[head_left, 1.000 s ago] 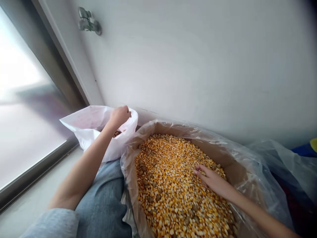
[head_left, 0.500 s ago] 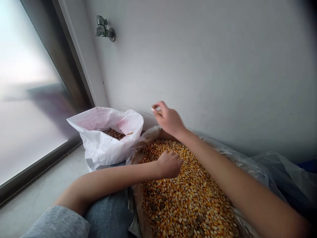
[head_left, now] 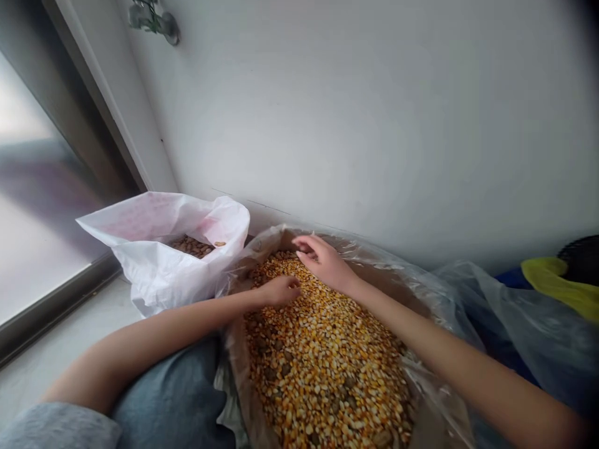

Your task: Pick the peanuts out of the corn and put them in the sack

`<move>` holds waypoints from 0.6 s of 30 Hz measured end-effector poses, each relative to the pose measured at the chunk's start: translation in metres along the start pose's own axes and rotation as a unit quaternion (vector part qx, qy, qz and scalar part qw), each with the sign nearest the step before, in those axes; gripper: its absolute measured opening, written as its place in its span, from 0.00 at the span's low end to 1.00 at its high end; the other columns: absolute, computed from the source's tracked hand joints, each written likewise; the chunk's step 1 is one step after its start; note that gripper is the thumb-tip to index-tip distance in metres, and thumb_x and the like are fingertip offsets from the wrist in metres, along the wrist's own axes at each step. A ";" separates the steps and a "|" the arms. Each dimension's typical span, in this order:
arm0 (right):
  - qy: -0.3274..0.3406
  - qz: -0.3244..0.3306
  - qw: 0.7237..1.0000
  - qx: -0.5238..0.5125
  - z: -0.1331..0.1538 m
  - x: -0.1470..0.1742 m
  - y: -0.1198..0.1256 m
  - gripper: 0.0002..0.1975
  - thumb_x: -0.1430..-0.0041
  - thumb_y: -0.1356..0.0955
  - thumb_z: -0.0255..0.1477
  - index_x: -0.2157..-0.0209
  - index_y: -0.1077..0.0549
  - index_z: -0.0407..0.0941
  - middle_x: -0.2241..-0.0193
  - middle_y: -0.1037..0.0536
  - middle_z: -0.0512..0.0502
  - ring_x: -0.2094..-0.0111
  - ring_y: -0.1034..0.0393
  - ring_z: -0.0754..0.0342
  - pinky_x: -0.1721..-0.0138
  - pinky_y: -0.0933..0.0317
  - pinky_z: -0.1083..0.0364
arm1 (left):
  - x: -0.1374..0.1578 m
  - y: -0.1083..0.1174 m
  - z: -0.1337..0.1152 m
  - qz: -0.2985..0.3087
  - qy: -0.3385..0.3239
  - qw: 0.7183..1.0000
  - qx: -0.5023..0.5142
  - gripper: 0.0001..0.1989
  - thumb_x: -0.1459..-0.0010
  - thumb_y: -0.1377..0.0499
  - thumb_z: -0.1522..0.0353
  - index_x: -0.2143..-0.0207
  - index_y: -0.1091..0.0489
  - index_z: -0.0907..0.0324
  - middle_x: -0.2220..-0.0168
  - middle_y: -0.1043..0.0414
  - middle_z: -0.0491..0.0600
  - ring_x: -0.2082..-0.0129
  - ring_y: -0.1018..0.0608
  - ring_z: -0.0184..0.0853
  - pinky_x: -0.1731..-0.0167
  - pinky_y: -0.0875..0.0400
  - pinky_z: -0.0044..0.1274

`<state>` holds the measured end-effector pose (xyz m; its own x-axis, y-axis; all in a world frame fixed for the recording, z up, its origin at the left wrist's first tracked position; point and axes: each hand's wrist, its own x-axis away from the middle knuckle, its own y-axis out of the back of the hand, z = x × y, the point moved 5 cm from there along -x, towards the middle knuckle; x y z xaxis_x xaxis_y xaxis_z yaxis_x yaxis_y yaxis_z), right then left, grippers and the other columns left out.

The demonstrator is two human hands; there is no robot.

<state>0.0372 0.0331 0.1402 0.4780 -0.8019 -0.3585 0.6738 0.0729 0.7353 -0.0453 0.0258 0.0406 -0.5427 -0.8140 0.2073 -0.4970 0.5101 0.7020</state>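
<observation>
A box lined with clear plastic holds a deep heap of yellow and orange corn kernels [head_left: 327,349], with several dark brownish lumps among them. Over the far left part of the corn is my left hand [head_left: 279,292], its fingers curled in; whatever they hold, if anything, is hidden. My right hand [head_left: 322,259] hovers near the box's far edge, thumb and bent fingers apart, with nothing visible between them. To the left stands an open white sack [head_left: 173,271] containing brown nut-like pieces [head_left: 191,246]; one lighter piece rests on its inner fold.
A pale wall [head_left: 350,125] rises just behind the box. Metal taps [head_left: 154,22] stick out at upper left, beside a framed glass panel [head_left: 28,206]. Clear plastic sheeting [head_left: 515,318] and a yellow cloth-like item [head_left: 561,287] lie at right.
My right hand has come down from above the box's far edge; the small brown piece in its fingers no longer shows. My left hand has shifted leftward over the corn. The view has turned right.
</observation>
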 end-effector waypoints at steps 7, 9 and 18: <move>-0.133 0.102 0.985 0.046 -0.078 0.140 0.008 0.11 0.45 0.43 0.30 0.64 0.33 0.45 0.67 0.29 0.47 0.68 0.36 0.56 0.67 0.42 0.56 | -0.001 -0.009 -0.003 0.026 -0.059 0.997 -0.046 0.14 0.49 0.53 0.64 0.62 0.36 0.59 0.62 0.32 0.48 0.63 0.30 0.32 0.61 0.37 0.21; -0.134 0.114 0.982 0.063 -0.079 0.156 0.009 0.11 0.45 0.43 0.30 0.64 0.33 0.45 0.67 0.29 0.47 0.69 0.36 0.56 0.67 0.43 0.57 | 0.001 -0.016 -0.006 0.036 -0.094 0.986 -0.136 0.13 0.49 0.53 0.63 0.62 0.36 0.58 0.61 0.33 0.48 0.62 0.31 0.33 0.61 0.38 0.23; 0.054 0.300 0.939 0.158 -0.034 0.178 0.002 0.10 0.48 0.39 0.35 0.65 0.33 0.47 0.69 0.27 0.50 0.70 0.35 0.57 0.74 0.48 0.60 | -0.002 -0.030 0.031 0.102 -0.049 0.948 -0.299 0.19 0.50 0.53 0.69 0.53 0.45 0.58 0.54 0.39 0.53 0.59 0.31 0.35 0.60 0.37 0.24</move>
<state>0.1426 -0.0895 0.0584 0.7842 -0.6064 0.1316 0.0718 0.2992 0.9515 -0.0504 0.0208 -0.0024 -0.6608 -0.6704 0.3376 0.0822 0.3824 0.9203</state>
